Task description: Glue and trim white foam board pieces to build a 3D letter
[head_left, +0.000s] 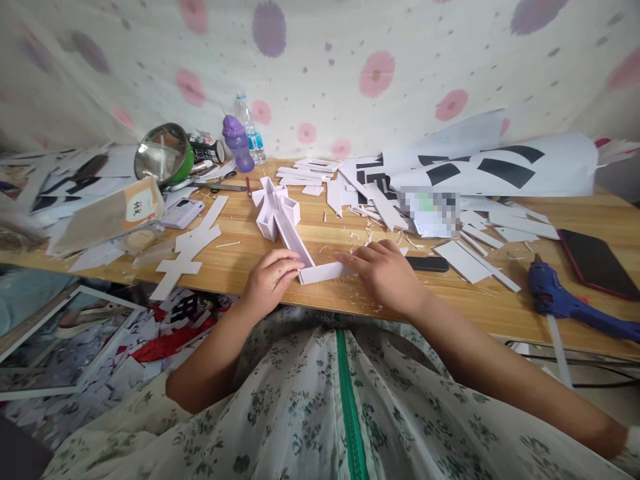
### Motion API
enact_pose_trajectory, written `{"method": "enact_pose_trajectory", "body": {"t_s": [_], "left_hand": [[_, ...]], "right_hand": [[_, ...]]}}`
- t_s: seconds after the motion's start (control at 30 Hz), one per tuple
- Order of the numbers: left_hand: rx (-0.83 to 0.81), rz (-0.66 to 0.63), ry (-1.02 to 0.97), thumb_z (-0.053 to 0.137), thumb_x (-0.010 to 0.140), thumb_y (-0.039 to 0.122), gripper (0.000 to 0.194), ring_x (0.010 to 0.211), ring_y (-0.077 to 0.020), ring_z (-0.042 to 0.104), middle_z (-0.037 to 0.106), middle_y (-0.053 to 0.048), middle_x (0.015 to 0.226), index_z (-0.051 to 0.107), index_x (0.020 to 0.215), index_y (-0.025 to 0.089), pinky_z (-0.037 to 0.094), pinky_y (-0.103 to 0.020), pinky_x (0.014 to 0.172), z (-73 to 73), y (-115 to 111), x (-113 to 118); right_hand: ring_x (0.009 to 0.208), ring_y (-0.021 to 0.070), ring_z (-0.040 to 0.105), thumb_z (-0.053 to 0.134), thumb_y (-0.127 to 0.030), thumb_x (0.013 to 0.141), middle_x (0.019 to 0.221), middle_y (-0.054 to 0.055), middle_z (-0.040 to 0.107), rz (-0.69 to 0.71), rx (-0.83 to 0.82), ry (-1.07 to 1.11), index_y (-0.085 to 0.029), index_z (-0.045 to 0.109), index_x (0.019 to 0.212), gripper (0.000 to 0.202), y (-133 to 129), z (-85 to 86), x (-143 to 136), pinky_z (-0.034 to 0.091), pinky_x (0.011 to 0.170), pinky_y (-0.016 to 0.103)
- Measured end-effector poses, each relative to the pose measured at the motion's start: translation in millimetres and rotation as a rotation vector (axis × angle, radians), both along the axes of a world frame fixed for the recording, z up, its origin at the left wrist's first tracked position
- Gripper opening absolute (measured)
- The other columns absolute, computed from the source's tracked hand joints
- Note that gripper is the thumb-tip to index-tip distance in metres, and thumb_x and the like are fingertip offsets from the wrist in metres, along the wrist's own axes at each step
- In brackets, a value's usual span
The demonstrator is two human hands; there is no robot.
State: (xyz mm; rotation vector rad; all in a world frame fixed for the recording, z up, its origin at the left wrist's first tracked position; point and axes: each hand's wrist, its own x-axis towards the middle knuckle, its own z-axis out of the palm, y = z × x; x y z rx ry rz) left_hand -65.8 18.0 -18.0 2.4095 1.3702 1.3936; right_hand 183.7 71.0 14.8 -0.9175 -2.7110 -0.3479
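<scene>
A white foam-board shape with raised side walls (299,245) lies on the wooden table (240,257), its branching end away from me and its long arm toward me. My left hand (273,279) pinches the near end of that arm, fingers and thumb together. My right hand (389,275) grips a flat white strip (325,272) by its right end. The strip's left end meets the near end of the shape beside my left fingertips; whether they are joined I cannot tell. Part of the strip is hidden under my right fingers.
A blue glue gun (555,290) with a glue stick lies right, near a dark phone (597,260). A black narrow object (427,264) is beside my right hand. Flat cut-out (193,250), scissors (220,187), bottles (239,143) and white offcuts (465,260) lie around.
</scene>
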Motion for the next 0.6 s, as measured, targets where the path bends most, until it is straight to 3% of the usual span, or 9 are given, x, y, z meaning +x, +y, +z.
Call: {"method": "enact_pose_trajectory", "body": {"t_s": [0.5, 0.6], "left_hand": [[-0.021, -0.056, 0.019, 0.066, 0.077, 0.015, 0.016, 0.095, -0.0194, 0.061, 0.063, -0.009, 0.101, 0.062, 0.093, 0.019, 0.050, -0.035, 0.084, 3.5, 2.1, -0.7], [-0.035, -0.053, 0.002, 0.066, 0.077, 0.017, 0.014, 0.089, -0.0181, 0.061, 0.061, -0.008, 0.098, 0.063, 0.090, 0.019, 0.051, -0.032, 0.078, 3.0, 3.6, 4.1]], "right_hand": [[0.077, 0.0200, 0.052, 0.048, -0.012, 0.086, 0.087, 0.006, 0.067, -0.097, -0.058, 0.006, -0.021, 0.063, 0.115, 0.033, -10.5, 7.1, -4.3, 0.027, 0.067, 0.032], [0.076, 0.0200, 0.053, 0.048, -0.012, 0.087, 0.087, 0.006, 0.068, -0.087, -0.043, 0.013, -0.021, 0.063, 0.113, 0.032, -10.7, 5.7, -5.4, 0.028, 0.067, 0.032]]}}
